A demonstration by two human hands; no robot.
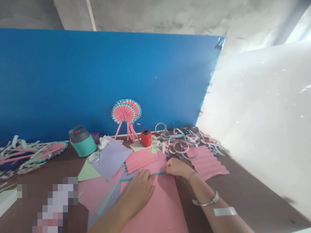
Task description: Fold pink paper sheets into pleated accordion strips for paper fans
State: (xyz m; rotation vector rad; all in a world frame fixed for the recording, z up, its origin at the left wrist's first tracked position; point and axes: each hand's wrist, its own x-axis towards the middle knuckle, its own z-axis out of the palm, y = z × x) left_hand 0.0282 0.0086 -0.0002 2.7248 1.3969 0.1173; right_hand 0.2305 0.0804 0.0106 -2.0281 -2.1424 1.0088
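A large pink paper sheet lies in front of me, with a thin blue strip running across it. My left hand rests flat on the sheet, fingers stretched out just below the strip. At the strip's right end, by the paper's edge, my right hand is curled closed; its fingertips are hidden, so what they grip cannot be made out. Beyond the hands is a pleated pink paper. Another pleated pink sheet lies right of my right hand.
Pink folded-paper fans stand against the blue panel. Near them are a red thread spool and a teal container. White strips and rings are heaped behind my right hand. Purple paper and more fans lie left.
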